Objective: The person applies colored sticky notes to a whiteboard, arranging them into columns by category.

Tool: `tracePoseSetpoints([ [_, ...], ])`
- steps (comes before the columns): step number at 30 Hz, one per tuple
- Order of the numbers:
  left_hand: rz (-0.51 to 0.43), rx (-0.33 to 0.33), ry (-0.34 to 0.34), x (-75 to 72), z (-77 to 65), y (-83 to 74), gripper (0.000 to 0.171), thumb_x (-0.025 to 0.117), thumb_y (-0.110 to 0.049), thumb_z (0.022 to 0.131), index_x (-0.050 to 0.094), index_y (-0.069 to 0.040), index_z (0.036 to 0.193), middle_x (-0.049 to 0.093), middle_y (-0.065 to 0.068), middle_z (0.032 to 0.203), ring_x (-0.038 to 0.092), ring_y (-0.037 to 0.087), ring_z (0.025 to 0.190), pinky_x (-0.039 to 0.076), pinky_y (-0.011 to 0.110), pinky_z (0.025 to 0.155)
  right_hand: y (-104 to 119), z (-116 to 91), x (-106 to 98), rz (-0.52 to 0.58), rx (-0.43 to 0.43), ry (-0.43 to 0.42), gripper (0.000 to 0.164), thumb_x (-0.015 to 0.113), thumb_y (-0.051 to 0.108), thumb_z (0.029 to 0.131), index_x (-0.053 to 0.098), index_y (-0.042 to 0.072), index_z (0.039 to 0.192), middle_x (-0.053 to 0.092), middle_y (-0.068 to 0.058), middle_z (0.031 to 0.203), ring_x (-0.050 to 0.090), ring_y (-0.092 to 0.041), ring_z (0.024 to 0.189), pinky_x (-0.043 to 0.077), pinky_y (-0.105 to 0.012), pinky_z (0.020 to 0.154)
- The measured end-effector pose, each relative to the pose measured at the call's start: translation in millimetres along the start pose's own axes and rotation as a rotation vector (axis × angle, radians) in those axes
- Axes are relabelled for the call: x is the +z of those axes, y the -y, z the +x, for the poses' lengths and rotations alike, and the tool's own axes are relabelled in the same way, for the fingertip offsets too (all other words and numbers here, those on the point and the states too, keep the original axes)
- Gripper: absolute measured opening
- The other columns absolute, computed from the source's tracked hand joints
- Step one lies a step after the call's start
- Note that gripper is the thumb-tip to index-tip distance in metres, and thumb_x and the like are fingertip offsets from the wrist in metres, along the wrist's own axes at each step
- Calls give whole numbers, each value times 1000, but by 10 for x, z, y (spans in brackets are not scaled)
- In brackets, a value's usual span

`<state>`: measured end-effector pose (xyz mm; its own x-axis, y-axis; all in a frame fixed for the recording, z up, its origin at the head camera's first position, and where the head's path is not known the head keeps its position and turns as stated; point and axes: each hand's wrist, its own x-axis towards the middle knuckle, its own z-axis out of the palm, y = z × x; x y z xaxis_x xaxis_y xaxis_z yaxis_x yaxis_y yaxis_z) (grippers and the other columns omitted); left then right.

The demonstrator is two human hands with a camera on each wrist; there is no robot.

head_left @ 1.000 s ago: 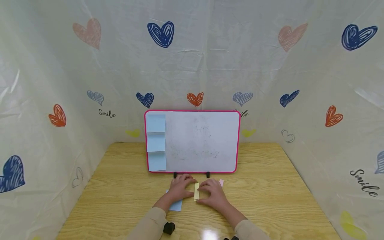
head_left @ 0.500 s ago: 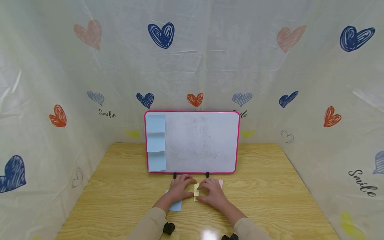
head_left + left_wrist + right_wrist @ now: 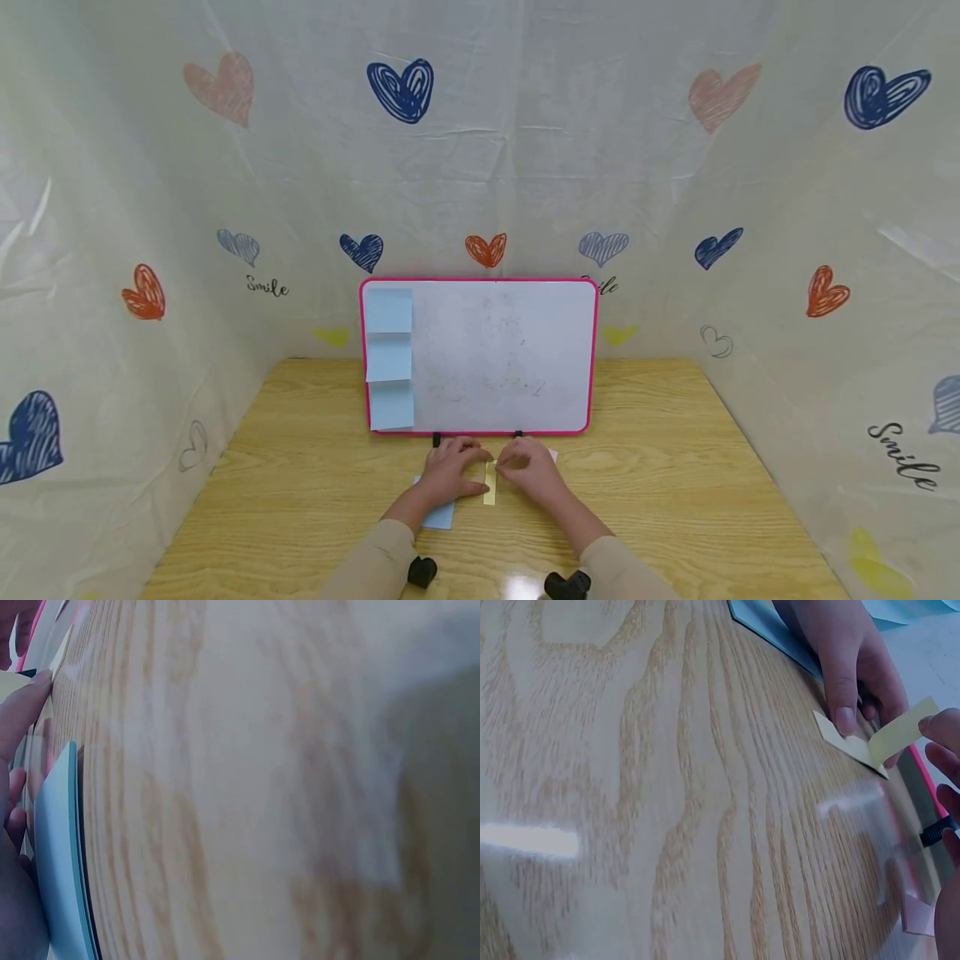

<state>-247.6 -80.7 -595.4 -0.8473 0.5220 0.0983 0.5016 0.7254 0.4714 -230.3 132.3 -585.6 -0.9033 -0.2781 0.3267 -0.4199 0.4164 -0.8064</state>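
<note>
A narrow pad of yellow sticky notes (image 3: pixel 490 493) lies on the table between the two hands. My left hand (image 3: pixel 450 475) holds it down, thumb pressing on the near part and index finger at the far end. Its top sheet (image 3: pixel 900 736) bends up off the pad, still joined at one end. My right hand (image 3: pixel 534 475) pinches the raised end of that sheet between thumb and fingertip. Partly under the left wrist lies a light-blue sticky note pad (image 3: pixel 780 634), also seen as a blue block (image 3: pixel 56 847) beside the hand in the left wrist view.
A pink-framed whiteboard (image 3: pixel 502 358) stands behind the hands on black feet. Three light-blue notes (image 3: pixel 390 358) run down its left side. A pink note pad (image 3: pixel 917 915) sits beyond the right hand. Heart-printed curtains (image 3: pixel 480 167) surround the wooden table (image 3: pixel 300 467).
My right hand's thumb and fingers have drawn together and moved toward the pad's far end, lifting its top sheet. The left hand stays in place.
</note>
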Motion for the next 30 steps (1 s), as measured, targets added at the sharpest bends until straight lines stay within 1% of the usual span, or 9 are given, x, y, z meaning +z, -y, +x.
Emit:
tracePoseSetpoints([
  [4, 8, 2, 0, 0, -6, -4, 47, 76, -46, 81, 65, -28, 123, 48, 0, 131, 40, 27, 119, 33, 51, 92, 3, 20, -3, 49, 70, -41, 13, 78, 6, 81, 72, 17, 77, 66, 7, 88, 56, -14, 92, 44, -36, 88],
  [9, 8, -2, 3, -8, -13, -6, 48, 76, -46, 81, 65, -26, 123, 48, 0, 132, 40, 27, 119, 33, 52, 92, 4, 57, -15, 89, 111, -84, 8, 77, 4, 80, 73, 11, 79, 67, 2, 91, 57, -18, 96, 43, -37, 92],
  [11, 7, -6, 3, -10, -15, -6, 48, 77, -45, 81, 65, -26, 123, 48, 0, 132, 40, 27, 119, 33, 52, 91, 61, 70, -34, 74, 114, -86, 6, 77, 4, 81, 73, 9, 80, 67, 3, 91, 58, -18, 96, 43, -37, 92],
  [15, 6, -10, 2, -8, -17, -1, 47, 77, -45, 81, 65, -26, 122, 48, 0, 131, 40, 26, 118, 33, 51, 91, 51, 105, -47, 52, 118, -82, 7, 76, 5, 82, 74, 12, 79, 67, 9, 87, 58, -15, 93, 44, -36, 88],
  [17, 9, -9, 0, -3, -18, 4, 47, 77, -45, 81, 65, -26, 122, 48, -1, 131, 40, 26, 118, 33, 51, 91, 53, 121, -59, 63, 118, -81, 8, 76, 5, 82, 74, 12, 80, 67, 7, 86, 58, -17, 92, 45, -38, 86],
  [18, 10, -8, 0, -1, -16, 5, 47, 77, -45, 81, 66, -26, 121, 48, -1, 131, 40, 26, 118, 33, 50, 90, -3, 133, -52, 67, 119, -85, 7, 77, 7, 82, 74, 13, 80, 66, 9, 86, 57, -15, 91, 46, -38, 84],
  [23, 10, -9, 1, 2, -12, 4, 48, 77, -46, 81, 65, -26, 123, 48, -1, 131, 40, 25, 117, 33, 50, 90, 12, 166, -87, 98, 134, -97, 4, 77, 9, 83, 74, 9, 80, 67, 5, 86, 57, -17, 90, 45, -39, 85],
  [27, 9, -7, 11, -13, -14, -6, 48, 76, -46, 82, 65, -26, 124, 48, -1, 131, 40, 25, 118, 33, 50, 91, 11, 180, -107, 120, 134, -112, 11, 78, 15, 84, 74, 5, 82, 67, 3, 86, 57, -17, 90, 45, -37, 87],
  [30, -8, -1, 12, -34, -23, -21, 48, 77, -45, 81, 65, -26, 123, 48, 0, 130, 40, 26, 118, 33, 51, 91, 8, 185, -114, 164, 133, -131, 7, 78, 12, 84, 74, 8, 81, 67, 0, 86, 58, -17, 90, 45, -36, 86],
])
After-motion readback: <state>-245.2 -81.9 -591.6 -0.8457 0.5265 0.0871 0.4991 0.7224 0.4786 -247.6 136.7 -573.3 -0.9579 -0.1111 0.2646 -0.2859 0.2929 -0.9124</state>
